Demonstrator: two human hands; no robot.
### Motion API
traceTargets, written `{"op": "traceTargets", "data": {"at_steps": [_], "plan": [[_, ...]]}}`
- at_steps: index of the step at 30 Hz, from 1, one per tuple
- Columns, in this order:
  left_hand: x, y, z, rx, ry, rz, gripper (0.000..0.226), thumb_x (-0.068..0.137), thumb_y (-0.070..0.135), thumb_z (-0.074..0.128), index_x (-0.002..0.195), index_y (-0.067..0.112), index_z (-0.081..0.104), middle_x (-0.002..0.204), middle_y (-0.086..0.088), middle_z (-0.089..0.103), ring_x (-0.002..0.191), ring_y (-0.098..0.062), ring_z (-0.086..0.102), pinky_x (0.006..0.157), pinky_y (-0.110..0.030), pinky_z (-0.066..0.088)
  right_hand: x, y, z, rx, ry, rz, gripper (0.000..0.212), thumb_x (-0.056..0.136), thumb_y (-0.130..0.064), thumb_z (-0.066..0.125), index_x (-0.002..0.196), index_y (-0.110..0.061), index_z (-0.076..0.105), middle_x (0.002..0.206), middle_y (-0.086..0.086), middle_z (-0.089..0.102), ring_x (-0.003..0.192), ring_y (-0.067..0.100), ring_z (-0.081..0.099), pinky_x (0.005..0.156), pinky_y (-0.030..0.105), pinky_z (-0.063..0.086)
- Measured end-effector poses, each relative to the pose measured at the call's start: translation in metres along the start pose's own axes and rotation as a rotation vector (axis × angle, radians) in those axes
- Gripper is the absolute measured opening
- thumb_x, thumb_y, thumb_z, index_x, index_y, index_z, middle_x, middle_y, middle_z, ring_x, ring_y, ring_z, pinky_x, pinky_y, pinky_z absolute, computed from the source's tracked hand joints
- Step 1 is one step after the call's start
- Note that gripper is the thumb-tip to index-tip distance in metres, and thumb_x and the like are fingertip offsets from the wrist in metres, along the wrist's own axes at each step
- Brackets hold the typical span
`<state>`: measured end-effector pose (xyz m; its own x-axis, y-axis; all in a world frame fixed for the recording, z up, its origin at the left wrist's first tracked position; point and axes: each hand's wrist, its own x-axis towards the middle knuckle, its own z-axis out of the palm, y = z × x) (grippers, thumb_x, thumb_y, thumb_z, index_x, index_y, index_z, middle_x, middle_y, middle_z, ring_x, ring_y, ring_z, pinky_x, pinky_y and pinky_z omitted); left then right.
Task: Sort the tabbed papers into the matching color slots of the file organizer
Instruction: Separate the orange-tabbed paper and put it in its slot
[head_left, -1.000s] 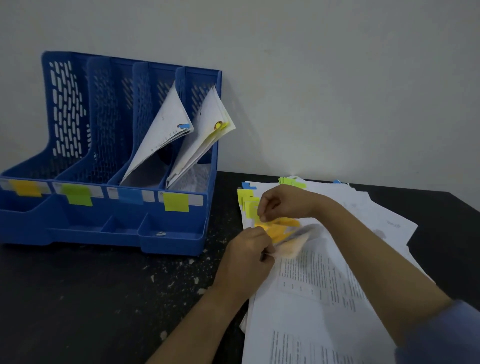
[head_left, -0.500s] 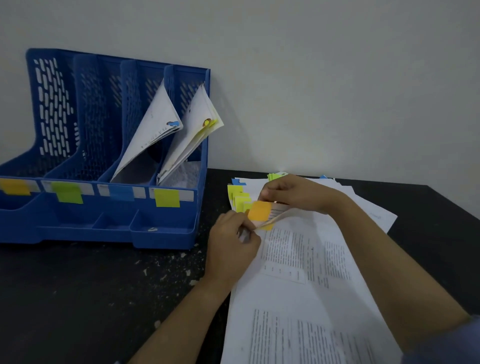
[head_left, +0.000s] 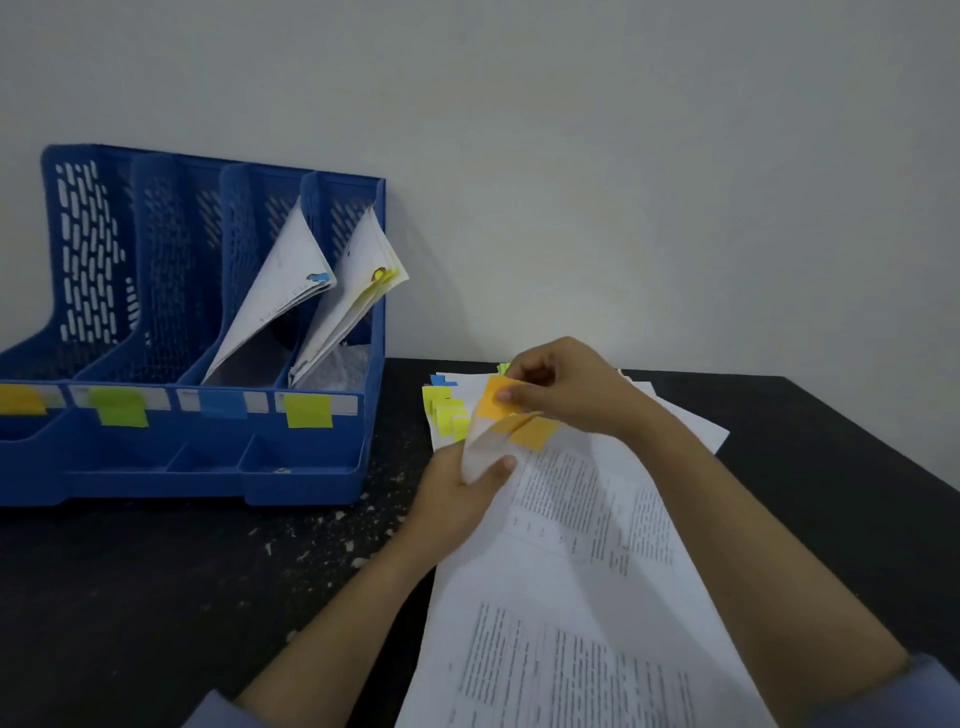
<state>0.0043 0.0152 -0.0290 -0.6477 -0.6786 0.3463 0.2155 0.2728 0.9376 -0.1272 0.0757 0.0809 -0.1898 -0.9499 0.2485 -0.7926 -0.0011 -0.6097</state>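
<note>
A blue file organizer (head_left: 306, 483) stands at the left against the wall. Its slots carry orange (head_left: 21, 401), green (head_left: 120, 409), blue (head_left: 222, 405) and yellow (head_left: 308, 410) labels. Papers lean in the blue slot (head_left: 275, 306) and in the yellow slot (head_left: 358, 306). A pile of printed papers (head_left: 571, 597) lies at the right, with yellow tabs (head_left: 447, 415) at its far left corner. My right hand (head_left: 566, 389) pinches an orange tab (head_left: 493, 402) on the lifted corner of the top sheets. My left hand (head_left: 462, 493) grips that lifted corner just below.
The black tabletop (head_left: 156, 597) is strewn with small white crumbs in front of the organizer. A pale wall (head_left: 623, 182) stands right behind everything. The table's right edge (head_left: 883, 441) runs diagonally past the paper pile.
The corner of the top sheets has been raised higher. My right hand has gone from the pile's far edge onto the orange tab, and my left hand stays on the corner.
</note>
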Motion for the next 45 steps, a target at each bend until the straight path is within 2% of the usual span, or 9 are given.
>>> {"op": "traceTargets", "data": {"at_steps": [4,8,11,14,19,27,32,39,45], "plan": [[0.006,0.015,-0.009,-0.050,0.087,-0.022,0.011,0.090,0.017,0.056,0.085,0.019,0.066,0.080,0.004,0.069,0.070,-0.005,0.067,0.059,-0.018,0.051,-0.033,-0.003,-0.011,-0.118,0.533,-0.064,0.015,0.087,-0.029,0.063,0.099,-0.023,0.067,0.098,-0.015,0.065,0.093,-0.005,0.056,0.086,0.007,0.037],[0.012,0.043,-0.025,-0.149,0.124,0.021,0.015,0.092,0.018,0.052,0.087,0.019,0.066,0.076,0.011,0.073,0.071,-0.005,0.069,0.057,-0.017,0.052,-0.080,0.017,-0.028,-0.191,0.867,0.131,0.063,0.082,-0.043,0.064,0.136,-0.024,0.039,0.138,-0.003,0.043,0.127,0.013,0.038,0.107,0.035,0.031],[0.011,0.066,-0.034,-0.203,0.203,0.057,0.012,0.092,0.021,0.054,0.086,0.021,0.064,0.073,0.015,0.072,0.068,-0.003,0.068,0.054,-0.016,0.052,-0.104,0.024,-0.027,0.294,0.727,0.318,0.087,0.073,-0.047,0.069,0.143,-0.030,0.021,0.134,-0.004,0.047,0.119,0.016,0.050,0.096,0.037,0.044],[0.004,0.084,-0.043,-0.221,0.264,0.123,0.010,0.092,0.023,0.054,0.087,0.024,0.063,0.076,0.017,0.072,0.072,-0.001,0.068,0.056,-0.015,0.052,-0.116,0.027,-0.016,0.723,0.425,0.221,0.057,0.071,-0.039,0.071,0.123,-0.022,0.054,0.116,0.000,0.067,0.096,0.020,0.068,0.073,0.032,0.057],[-0.019,0.111,-0.064,-0.120,0.283,0.266,0.012,0.091,0.023,0.054,0.098,0.021,0.064,0.089,0.011,0.070,0.084,-0.005,0.067,0.070,-0.020,0.055,-0.108,0.000,0.010,0.683,0.416,0.123,0.032,0.074,-0.031,0.071,0.104,-0.021,0.066,0.104,-0.002,0.072,0.090,0.017,0.070,0.071,0.030,0.058],[-0.046,0.180,-0.112,0.229,0.467,0.569,0.017,0.079,0.023,0.072,0.082,0.034,0.059,0.079,0.020,0.063,0.070,0.011,0.062,0.057,-0.006,0.047,-0.078,-0.085,0.027,0.533,0.607,-0.193,0.021,0.078,-0.024,0.072,0.087,-0.039,0.060,0.079,-0.034,0.066,0.076,-0.009,0.065,0.054,0.006,0.048],[-0.062,0.189,-0.137,0.323,0.474,0.557,0.015,0.075,0.024,0.075,0.070,0.026,0.060,0.064,0.022,0.065,0.062,0.009,0.060,0.053,-0.004,0.044,-0.066,-0.112,0.049,0.612,0.556,-0.241,0.030,0.071,-0.022,0.078,0.091,-0.035,0.059,0.084,-0.030,0.067,0.080,-0.007,0.065,0.057,0.008,0.049],[-0.085,0.160,-0.160,0.328,0.529,0.470,0.027,0.060,0.041,0.076,0.082,0.036,0.060,0.078,0.017,0.065,0.073,0.008,0.062,0.057,-0.008,0.048,-0.068,-0.102,0.086,0.623,0.521,-0.154,0.025,0.069,-0.029,0.079,0.090,-0.031,0.065,0.084,-0.013,0.069,0.077,-0.002,0.065,0.058,0.011,0.050],[-0.080,0.162,-0.158,0.252,0.549,0.459,0.014,0.064,0.037,0.075,0.072,0.030,0.065,0.067,0.015,0.068,0.064,0.002,0.064,0.054,-0.011,0.050,-0.058,-0.108,0.087,0.626,0.576,-0.152,0.019,0.079,-0.016,0.072,0.081,-0.032,0.063,0.073,-0.027,0.068,0.071,-0.008,0.064,0.054,0.007,0.048]]}}
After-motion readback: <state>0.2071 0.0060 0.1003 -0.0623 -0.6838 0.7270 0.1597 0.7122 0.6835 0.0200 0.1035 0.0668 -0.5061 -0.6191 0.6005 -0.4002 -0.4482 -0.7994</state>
